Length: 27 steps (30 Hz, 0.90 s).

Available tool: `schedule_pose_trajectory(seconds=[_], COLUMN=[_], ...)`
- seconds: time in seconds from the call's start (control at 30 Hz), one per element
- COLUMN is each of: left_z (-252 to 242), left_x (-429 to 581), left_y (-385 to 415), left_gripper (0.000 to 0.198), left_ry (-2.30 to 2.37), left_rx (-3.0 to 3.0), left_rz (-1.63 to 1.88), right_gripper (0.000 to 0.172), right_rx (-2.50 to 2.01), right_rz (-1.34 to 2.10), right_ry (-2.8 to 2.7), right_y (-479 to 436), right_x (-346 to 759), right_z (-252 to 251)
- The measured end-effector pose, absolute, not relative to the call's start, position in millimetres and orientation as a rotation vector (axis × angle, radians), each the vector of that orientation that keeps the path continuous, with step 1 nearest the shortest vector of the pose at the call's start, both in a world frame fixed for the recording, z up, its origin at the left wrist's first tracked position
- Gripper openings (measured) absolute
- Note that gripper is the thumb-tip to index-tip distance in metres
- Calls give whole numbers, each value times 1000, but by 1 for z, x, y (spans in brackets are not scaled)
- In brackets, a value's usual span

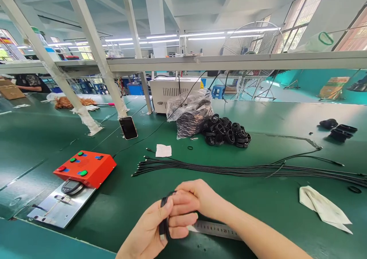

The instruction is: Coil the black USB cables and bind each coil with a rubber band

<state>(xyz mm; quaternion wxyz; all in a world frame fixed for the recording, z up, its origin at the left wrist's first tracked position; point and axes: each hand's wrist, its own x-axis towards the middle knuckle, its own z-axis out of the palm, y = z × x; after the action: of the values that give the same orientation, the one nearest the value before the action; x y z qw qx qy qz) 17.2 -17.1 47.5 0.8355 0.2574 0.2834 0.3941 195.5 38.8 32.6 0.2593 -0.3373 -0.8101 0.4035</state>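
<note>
My left hand [156, 222] is closed around a small coil of black cable [163, 224], its loops standing upright between thumb and fingers. A metallic end shows at the bottom of the coil. Closed against the top of the coil is my right hand [197, 197], its fingertips meeting the left fingers and partly hidden; it seems to pinch the cable there. Under my hands a steel ruler [216, 229] lies on the green table. Beyond them, a bundle of long straight black cables [212, 168] stretches to the right.
Behind the cables sit a pile of coiled cables [226, 132] and a plastic bag [193, 115]. An orange box with buttons [88, 167] stands at left. A phone [128, 128] leans on a post. A white cloth [323, 207] lies at right, near black items [341, 132].
</note>
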Motion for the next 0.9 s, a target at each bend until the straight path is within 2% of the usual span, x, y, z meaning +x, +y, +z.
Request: schedule_pose_trajectory(seconds=[0.13,0.27,0.37,0.47,0.63,0.73,0.83,0.9], left_z=[40,22,13,11,17,26,34,35], left_x=[12,15,20,24,27,29,27,20], left_y=[-10,-2,0,-5,-20,-26,-29,-28], left_gripper=[36,35,30,28,25,36,46,46], left_ry=[520,562,642,725,683,613,570,557], left_rx=[510,457,418,442,549,589,586,544], left_rz=[959,1066,1148,1124,830,729,663,759], right_gripper=[28,16,11,12,10,6,12,21], right_rx=[-1142,-1322,-1294,-1151,-846,-839,-866,-952], right_rz=[988,704,483,313,489,674,819,840], right_ry=[-2443,-2650,-2780,-2831,-2691,-2585,-2453,-2418], right_y=[1,-24,-29,-22,13,36,47,45], right_x=[199,199,198,200,211,212,209,206], right_z=[29,38,42,51,74,76,62,49])
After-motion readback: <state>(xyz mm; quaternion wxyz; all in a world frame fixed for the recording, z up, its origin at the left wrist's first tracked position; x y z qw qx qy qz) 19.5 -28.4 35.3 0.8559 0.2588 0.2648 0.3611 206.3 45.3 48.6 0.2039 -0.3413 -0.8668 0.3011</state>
